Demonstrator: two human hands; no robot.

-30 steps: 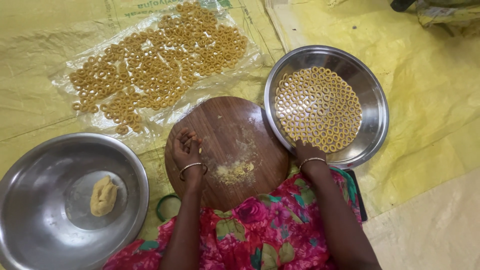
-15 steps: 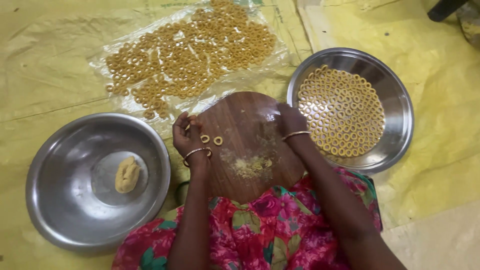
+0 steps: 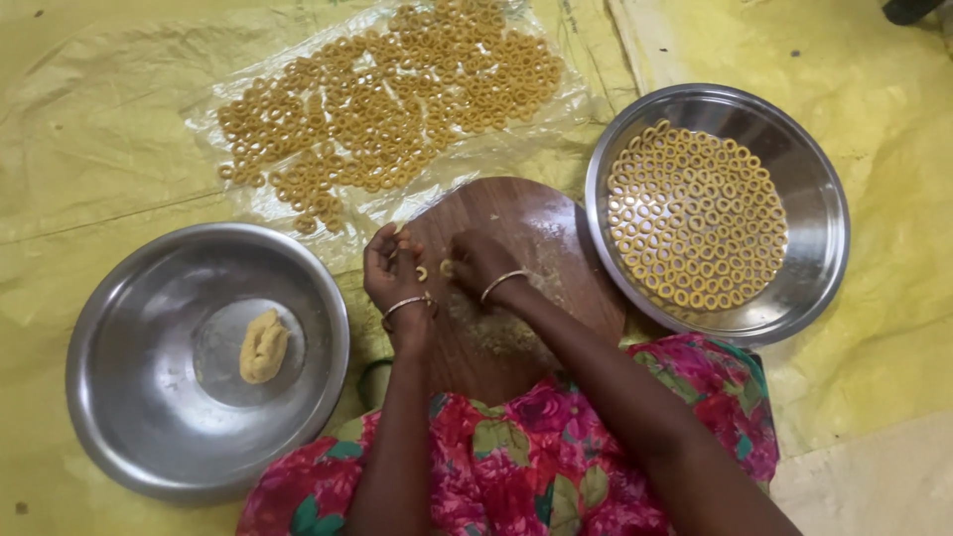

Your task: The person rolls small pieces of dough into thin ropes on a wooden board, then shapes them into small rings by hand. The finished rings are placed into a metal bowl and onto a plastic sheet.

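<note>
Dough rings [image 3: 433, 270]: two small pale-yellow loops lying on the round wooden board [image 3: 516, 223], between the two hands and touching the fingertips.
Left hand [image 3: 392, 273]: bangle at the wrist, fingers curled over one ring; the grip looks pinched together on it, though the pads themselves are hidden.
Right hand [image 3: 476, 263]: bangle at the wrist, fingers bent down onto the other ring; whether the grip is closed on it cannot be told.
Handling, as judged: raw, soft, very light, easily squashed or pulled open at the join; best lifted by a gentle pinch on the outer edge, or with a fingertip through the hole.
Crumbs [image 3: 491, 328]: loose dough bits just behind the right hand.
Steel tray [image 3: 819, 213]: right of the hands, rings packed flat in it.
Plastic sheet [image 3: 253, 74]: beyond the hands, scattered rings on it.
Steel basin [image 3: 129, 417]: left of the hands, one dough lump [image 3: 263, 345] inside.
</note>
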